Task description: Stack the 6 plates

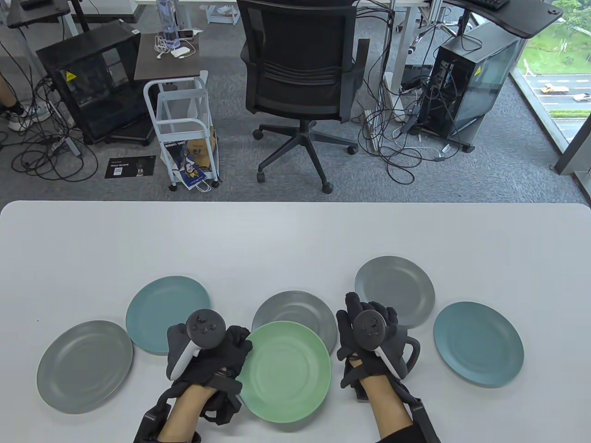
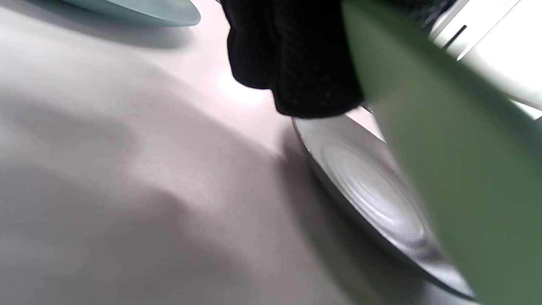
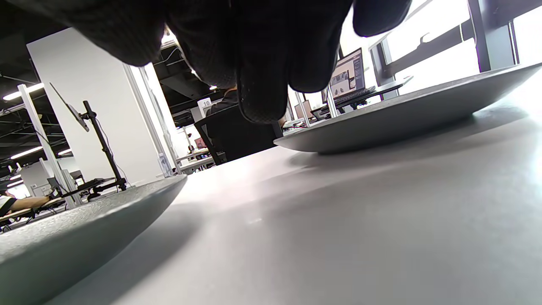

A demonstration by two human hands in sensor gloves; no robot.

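Six plates, none properly stacked yet. My left hand grips the green plate by its left rim; it overlaps the near edge of the middle grey plate. My right hand rests on the table, fingers loosely curled, holding nothing. Best to lift the green plate level, centre it over the grey one, then lower gently.

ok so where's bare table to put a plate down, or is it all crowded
Crowded along the near edge: the green plate overlaps a grey plate between the left hand and right hand. The far half of the table is bare, as is the near-right corner beyond the blue plate.
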